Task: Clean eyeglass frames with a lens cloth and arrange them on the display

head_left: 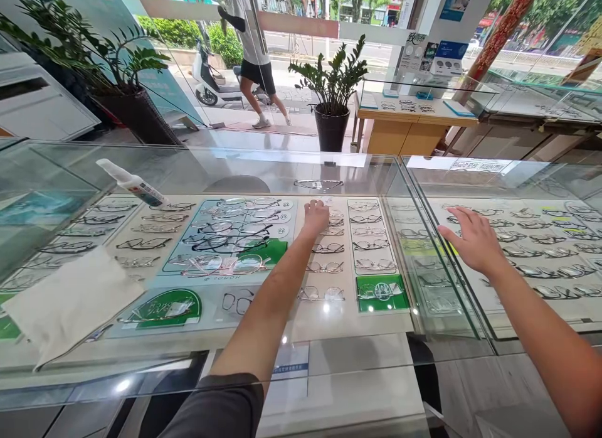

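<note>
My left hand (316,217) reaches forward over a column of eyeglasses in a glass display case (329,328). Its fingers are bent downward and closed at the top of that column; what they hold, if anything, is hidden. Close by its right side are eyeglasses (335,222), with another pair (328,267) lower in the column. Beyond the fingertips a thin-framed pair of eyeglasses (318,184) shows near the far glass. My right hand (473,240) is over the right-hand case beside the glass seam, fingers spread and holding nothing.
A white cloth (73,300) and a white bottle (132,182) lie on the glass at left. Several eyeglasses rest on a blue display board (181,262). A potted plant (332,121) and a wooden display table (407,133) stand beyond. Outside, a person (256,55) passes a scooter.
</note>
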The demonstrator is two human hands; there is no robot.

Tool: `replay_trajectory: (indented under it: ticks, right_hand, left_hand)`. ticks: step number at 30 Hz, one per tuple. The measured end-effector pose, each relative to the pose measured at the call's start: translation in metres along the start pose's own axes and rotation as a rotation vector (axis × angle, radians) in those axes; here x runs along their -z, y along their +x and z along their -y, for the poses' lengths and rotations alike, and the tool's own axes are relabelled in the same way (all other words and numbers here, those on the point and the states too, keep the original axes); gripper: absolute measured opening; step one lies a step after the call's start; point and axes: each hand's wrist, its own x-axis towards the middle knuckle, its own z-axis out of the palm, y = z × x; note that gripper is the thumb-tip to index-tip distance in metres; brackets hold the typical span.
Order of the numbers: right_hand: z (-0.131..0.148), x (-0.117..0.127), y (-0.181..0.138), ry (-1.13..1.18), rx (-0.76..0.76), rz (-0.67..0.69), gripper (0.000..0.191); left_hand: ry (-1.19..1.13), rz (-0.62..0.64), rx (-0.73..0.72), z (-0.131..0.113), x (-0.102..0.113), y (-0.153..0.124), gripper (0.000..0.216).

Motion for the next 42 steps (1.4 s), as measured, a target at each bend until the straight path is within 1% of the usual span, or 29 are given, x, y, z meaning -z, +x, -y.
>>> replay_trajectory:
  ticks: [8, 14, 17, 21, 23, 26, 30, 33, 36, 38, 40, 42]
  right_hand:
    - [0.001, -0.002, 0.000, 0.030, -0.021, 0.008, 0.078]
    - [-0.010, -0.017, 0.002, 0.035, 0.009, -0.036, 0.080]
    - [-0.013, -0.021, 0.002, 0.037, 0.014, -0.045, 0.079]
    - [-0.011, -0.020, 0.003, 0.037, -0.001, -0.032, 0.082]
    - [-0.009, -0.019, 0.003, 0.044, -0.011, -0.024, 0.083]
    - [-0.006, -0.018, 0.005, 0.058, -0.026, -0.002, 0.084]
    - [-0.003, -0.020, 0.007, 0.070, -0.047, 0.012, 0.087]
    - [-0.002, -0.022, 0.009, 0.074, -0.047, 0.004, 0.089]
    - [-0.002, -0.021, 0.011, 0.074, -0.044, 0.006, 0.089]
    - [-0.003, -0.019, 0.012, 0.077, -0.041, 0.011, 0.089]
    - [-0.003, -0.016, 0.013, 0.079, -0.042, 0.008, 0.089]
    - [-0.002, -0.014, 0.014, 0.082, -0.038, 0.014, 0.089]
  left_hand:
    - [-0.020, -0.023, 0.050, -0.003, 0.000, 0.001, 0.026]
    - [-0.016, -0.094, 0.094, -0.006, 0.002, -0.001, 0.027]
    - [-0.029, -0.147, 0.119, -0.008, 0.008, -0.003, 0.025]
    - [-0.065, -0.229, 0.108, -0.021, 0.026, -0.016, 0.024]
    - [-0.089, -0.263, 0.064, -0.035, 0.037, -0.030, 0.024]
    - [-0.114, -0.278, -0.061, -0.063, 0.051, -0.064, 0.019]
    - [-0.102, -0.221, -0.319, -0.099, 0.062, -0.123, 0.009]
    - [-0.075, -0.152, -0.473, -0.115, 0.066, -0.166, 0.005]
    - [-0.044, -0.069, -0.563, -0.121, 0.076, -0.206, 0.009]
    - [-0.011, 0.005, -0.593, -0.120, 0.086, -0.230, 0.011]
    - [0.014, 0.063, -0.579, -0.115, 0.096, -0.249, 0.017]
    - [0.009, 0.080, -0.528, -0.104, 0.105, -0.262, 0.023]
